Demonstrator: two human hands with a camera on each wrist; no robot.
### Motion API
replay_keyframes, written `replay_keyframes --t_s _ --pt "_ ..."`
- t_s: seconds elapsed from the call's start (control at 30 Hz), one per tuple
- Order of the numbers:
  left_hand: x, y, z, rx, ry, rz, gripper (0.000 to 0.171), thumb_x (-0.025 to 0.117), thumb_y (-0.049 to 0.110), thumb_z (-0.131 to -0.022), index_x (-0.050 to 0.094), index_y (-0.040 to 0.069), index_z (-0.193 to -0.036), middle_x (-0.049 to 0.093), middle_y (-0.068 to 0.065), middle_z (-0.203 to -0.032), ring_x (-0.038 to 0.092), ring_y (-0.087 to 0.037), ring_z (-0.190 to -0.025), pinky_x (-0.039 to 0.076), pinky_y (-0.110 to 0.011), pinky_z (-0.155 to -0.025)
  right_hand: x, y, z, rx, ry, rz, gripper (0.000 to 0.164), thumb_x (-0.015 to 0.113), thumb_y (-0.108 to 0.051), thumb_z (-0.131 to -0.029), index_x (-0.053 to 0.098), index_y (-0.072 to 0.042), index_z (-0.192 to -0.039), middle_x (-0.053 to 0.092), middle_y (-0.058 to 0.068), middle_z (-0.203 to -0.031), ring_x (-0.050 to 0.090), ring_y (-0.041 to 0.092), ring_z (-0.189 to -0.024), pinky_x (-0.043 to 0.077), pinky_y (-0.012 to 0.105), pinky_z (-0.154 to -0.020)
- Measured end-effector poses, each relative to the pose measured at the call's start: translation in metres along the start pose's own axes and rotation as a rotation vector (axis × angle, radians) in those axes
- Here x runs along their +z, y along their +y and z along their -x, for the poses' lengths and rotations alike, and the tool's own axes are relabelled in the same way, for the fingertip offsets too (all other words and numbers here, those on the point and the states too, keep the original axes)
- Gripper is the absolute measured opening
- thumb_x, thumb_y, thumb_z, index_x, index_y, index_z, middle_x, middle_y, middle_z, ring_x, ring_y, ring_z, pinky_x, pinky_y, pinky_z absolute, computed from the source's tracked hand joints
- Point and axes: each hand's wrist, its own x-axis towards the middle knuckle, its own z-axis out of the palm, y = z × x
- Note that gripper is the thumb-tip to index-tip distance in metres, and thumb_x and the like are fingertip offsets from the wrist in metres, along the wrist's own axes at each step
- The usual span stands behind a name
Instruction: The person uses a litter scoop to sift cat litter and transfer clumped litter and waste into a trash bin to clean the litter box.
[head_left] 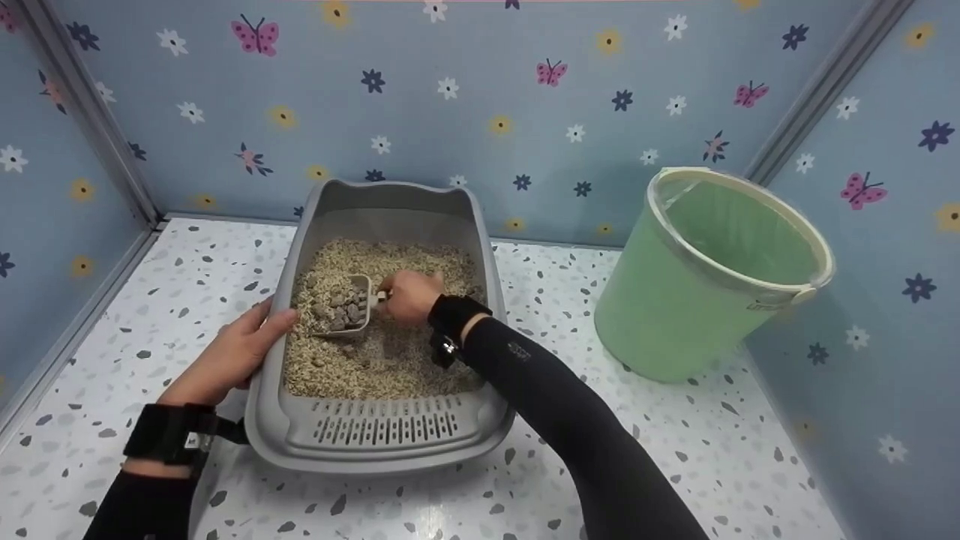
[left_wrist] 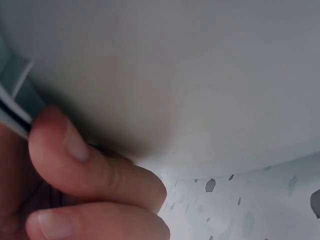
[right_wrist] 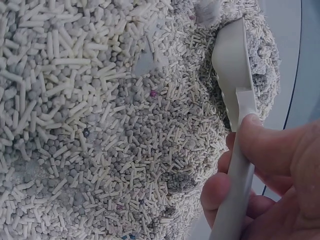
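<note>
A grey litter box (head_left: pixel 379 456) holds pale pellet litter (head_left: pixel 341 375). The left hand (head_left: pixel 232 351) grips its left side, thumb over the rim; the left wrist view shows curled fingers (left_wrist: pixel 100 175) against the outer wall (left_wrist: pixel 210 95). Inside the box, the right hand (head_left: pixel 411 298) holds a light-coloured litter scoop (right_wrist: pixel 232 60) by its handle (right_wrist: pixel 239 182). Grey clumps (head_left: pixel 346 309) and some litter lie in the scoop, whose bowl points left near the box's left wall. The scoop's lower edge meets the litter.
A green bin (head_left: pixel 664 300) with a clear liner over its pale rim stands to the right of the box. Blue flowered panels (head_left: pixel 450 120) enclose the back and both sides. The speckled white floor (head_left: pixel 555 300) shows around the box.
</note>
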Motion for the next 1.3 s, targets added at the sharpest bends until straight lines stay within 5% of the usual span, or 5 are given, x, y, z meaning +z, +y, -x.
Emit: replay_keyframes --t_s 0.7,0.87,1.13,1.3 --pt "0.000 0.000 0.003 -0.005 0.005 0.011 0.086 0.048 0.062 -0.116 0.011 0.023 -0.182 0.066 -0.015 -0.096 0.071 -0.021 -0.069 0.060 -0.037 -0.052 -0.004 0.003 -0.001 -0.023 0.024 -0.129 0.035 0.076 -0.031 -0.107 0.079 -0.021 -0.140 0.082 -0.005 -0.119 0.071 0.016 -0.112 0.035 0.052 -0.115" --pt "0.000 0.001 0.003 0.001 0.007 0.010 0.086 0.049 0.062 -0.115 0.011 0.022 -0.182 0.066 -0.020 -0.106 0.075 -0.024 -0.077 0.065 -0.043 -0.057 -0.005 0.005 -0.002 -0.037 0.029 -0.156 0.034 0.076 -0.030 -0.107 0.080 -0.020 -0.139 0.082 -0.003 -0.115 0.070 0.017 -0.107 0.039 0.047 -0.106" --pt "0.000 -0.001 0.002 0.004 -0.001 0.020 0.084 0.047 0.061 -0.116 0.010 0.024 -0.182 0.068 -0.029 -0.120 0.077 -0.026 -0.082 0.067 -0.045 -0.061 -0.010 0.005 0.001 -0.073 0.032 -0.206 0.033 0.077 -0.026 -0.107 0.081 -0.016 -0.138 0.080 0.001 -0.124 0.071 0.018 -0.106 0.044 0.045 -0.110" --pt "-0.001 -0.001 0.002 0.008 -0.005 0.033 0.084 0.047 0.061 -0.116 0.008 0.026 -0.182 0.065 -0.035 -0.137 0.079 -0.030 -0.091 0.069 -0.050 -0.069 -0.015 0.006 0.002 -0.106 0.025 -0.250 0.029 0.075 -0.023 -0.109 0.081 -0.009 -0.134 0.079 0.007 -0.116 0.064 0.015 -0.089 0.051 0.028 -0.086"
